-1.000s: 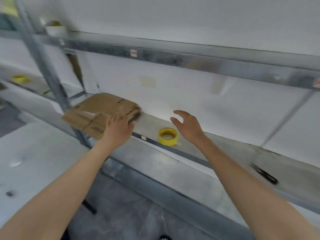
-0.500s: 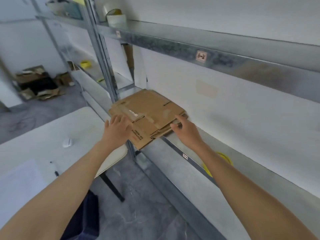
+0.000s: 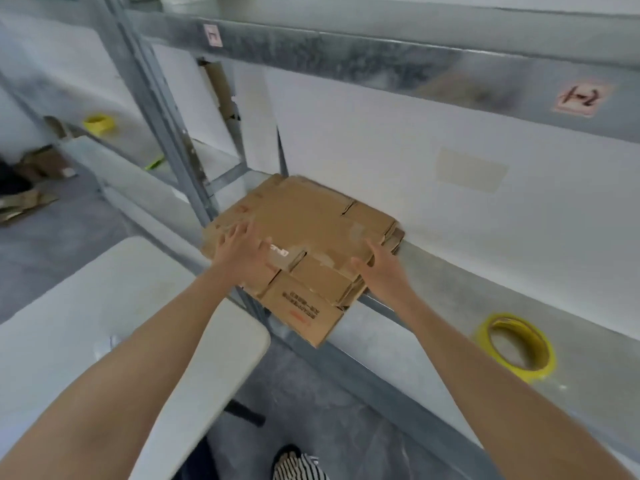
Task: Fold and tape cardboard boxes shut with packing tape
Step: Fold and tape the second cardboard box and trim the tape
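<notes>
A stack of flattened brown cardboard boxes (image 3: 311,220) lies on the metal shelf (image 3: 433,306), its near corner hanging over the shelf's front edge. My left hand (image 3: 242,252) rests flat on the stack's left part, fingers spread. My right hand (image 3: 381,268) is at the stack's right edge, fingers curled against the cardboard layers. A yellow roll of packing tape (image 3: 516,348) lies flat on the shelf to the right of my right forearm.
A white table (image 3: 86,323) stands at the lower left, close to the shelf's upright post (image 3: 166,109). A second yellow tape roll (image 3: 98,123) sits on the far left shelf. Loose cardboard (image 3: 24,202) lies on the grey floor. A shelf beam (image 3: 381,60) runs overhead.
The view has swung left and closer to the stack. My right hand moved from above the tape roll to the stack's right edge. My left hand stayed on the cardboard.
</notes>
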### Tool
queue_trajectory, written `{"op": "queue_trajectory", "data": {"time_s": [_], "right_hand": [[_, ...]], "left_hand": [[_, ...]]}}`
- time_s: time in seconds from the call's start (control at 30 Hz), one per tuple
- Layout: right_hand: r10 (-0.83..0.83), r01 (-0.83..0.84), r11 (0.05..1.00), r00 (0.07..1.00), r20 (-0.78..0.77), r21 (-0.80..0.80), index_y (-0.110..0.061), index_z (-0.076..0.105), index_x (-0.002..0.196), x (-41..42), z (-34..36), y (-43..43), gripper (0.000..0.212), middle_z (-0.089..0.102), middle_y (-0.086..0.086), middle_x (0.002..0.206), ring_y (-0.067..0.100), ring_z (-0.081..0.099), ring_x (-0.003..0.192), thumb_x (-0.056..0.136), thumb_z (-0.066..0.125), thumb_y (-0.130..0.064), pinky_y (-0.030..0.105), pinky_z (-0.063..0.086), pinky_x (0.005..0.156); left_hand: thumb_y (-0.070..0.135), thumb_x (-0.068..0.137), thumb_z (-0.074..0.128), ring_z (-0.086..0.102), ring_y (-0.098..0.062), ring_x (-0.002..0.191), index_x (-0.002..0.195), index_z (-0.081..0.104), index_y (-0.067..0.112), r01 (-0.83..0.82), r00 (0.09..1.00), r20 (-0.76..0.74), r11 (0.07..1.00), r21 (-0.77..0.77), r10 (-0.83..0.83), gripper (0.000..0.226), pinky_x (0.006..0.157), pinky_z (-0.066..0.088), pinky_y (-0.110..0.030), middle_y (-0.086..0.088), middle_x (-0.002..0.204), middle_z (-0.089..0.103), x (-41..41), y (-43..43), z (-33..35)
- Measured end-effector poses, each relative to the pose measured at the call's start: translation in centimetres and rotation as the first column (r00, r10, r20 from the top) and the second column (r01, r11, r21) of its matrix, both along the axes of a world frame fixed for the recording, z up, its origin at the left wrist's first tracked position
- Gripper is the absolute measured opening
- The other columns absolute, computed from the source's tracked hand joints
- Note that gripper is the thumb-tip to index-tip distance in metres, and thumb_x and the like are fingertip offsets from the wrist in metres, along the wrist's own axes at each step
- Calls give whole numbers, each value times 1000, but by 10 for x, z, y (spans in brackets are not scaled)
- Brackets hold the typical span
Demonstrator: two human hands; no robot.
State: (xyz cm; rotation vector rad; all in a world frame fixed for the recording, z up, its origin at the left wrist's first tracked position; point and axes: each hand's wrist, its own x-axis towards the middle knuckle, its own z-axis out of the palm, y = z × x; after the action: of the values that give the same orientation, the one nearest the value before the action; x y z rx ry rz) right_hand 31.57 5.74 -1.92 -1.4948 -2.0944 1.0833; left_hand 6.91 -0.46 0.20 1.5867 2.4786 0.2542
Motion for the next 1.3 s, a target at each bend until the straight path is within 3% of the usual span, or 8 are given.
{"op": "queue_trajectory", "data": {"time_s": [0.2, 0.4, 0.53, 0.7, 0.83, 0.93, 1.1, 1.3], "right_hand": [[-201, 205, 977, 977, 69, -65, -30, 18, 151, -34, -17, -7, 73, 29, 6, 152, 26, 36, 135, 90, 58, -43, 46, 39, 106], [-334, 346, 936, 933, 136, -71, -26, 20, 149, -54, -23, -3, 79, 32, 5, 150, 27, 34, 135, 85, 59, -50, 53, 36, 106], [-421, 429, 903, 893, 160, -16, -25, 19, 149, -61, -21, -2, 81, 29, 1, 153, 26, 28, 139, 84, 57, -57, 56, 20, 113], [-520, 517, 854, 845, -121, -56, -27, 21, 149, -63, 1, -12, 88, 30, 1, 149, 23, 38, 132, 79, 60, -64, 47, 37, 107], [-537, 538, 839, 794, -283, -83, -23, 26, 146, -54, 24, -18, 82, 36, 0, 140, 17, 43, 123, 81, 68, -49, 31, 41, 94], [-618, 585, 779, 660, -426, -224, -20, 30, 144, -31, 35, -19, 66, 53, 0, 123, 20, 55, 110, 88, 66, -24, 33, 50, 89], [-604, 477, 796, 574, -553, -374, -13, 54, 126, 33, 49, -29, 42, 68, 6, 100, 19, 66, 85, 87, 60, 1, 34, 57, 77], [-561, 414, 826, 530, -636, -383, -19, 57, 127, 156, 58, -57, 49, 70, 15, 104, 33, 67, 95, 85, 58, 5, 50, 55, 86]], "left_hand": [[44, 98, 36, 19, -29, 143, 149, 21, 16, 97, 992, 84, 991, -88, -90, 60, 114, 18, -51, -9, 156, 21, -55, 49, -18], [51, 91, 50, 39, -32, 132, 149, 22, 18, 81, 926, 376, 993, -87, -42, 72, 107, 35, -51, -10, 150, 33, -86, 81, -30], [52, 88, 55, 43, -33, 127, 144, 29, 21, 82, 930, 360, 997, -1, -77, 68, 103, 39, -54, -9, 143, 39, -86, 88, -31], [45, 90, 57, 47, -32, 120, 143, 29, 23, 31, 914, 398, 991, 133, -82, 64, 97, 44, -50, -11, 141, 36, -73, 78, -12], [40, 92, 55, 47, -32, 119, 146, 26, 23, -31, 905, 421, 975, 221, -67, 63, 97, 43, -48, -13, 140, 34, -56, 61, 14], [38, 94, 54, 47, -31, 117, 146, 27, 22, -55, 893, 443, 960, 275, -75, 61, 92, 42, -41, -13, 136, 36, -42, 45, 27], [36, 94, 53, 42, -32, 125, 147, 27, 22, -60, 905, 417, 948, 312, -80, 60, 100, 40, -48, -12, 143, 35, 5, 16, 38], [31, 94, 55, 44, -30, 124, 144, 31, 20, -44, 905, 410, 935, 353, -113, 57, 94, 40, -43, -11, 142, 40, 113, -16, 37]]}}
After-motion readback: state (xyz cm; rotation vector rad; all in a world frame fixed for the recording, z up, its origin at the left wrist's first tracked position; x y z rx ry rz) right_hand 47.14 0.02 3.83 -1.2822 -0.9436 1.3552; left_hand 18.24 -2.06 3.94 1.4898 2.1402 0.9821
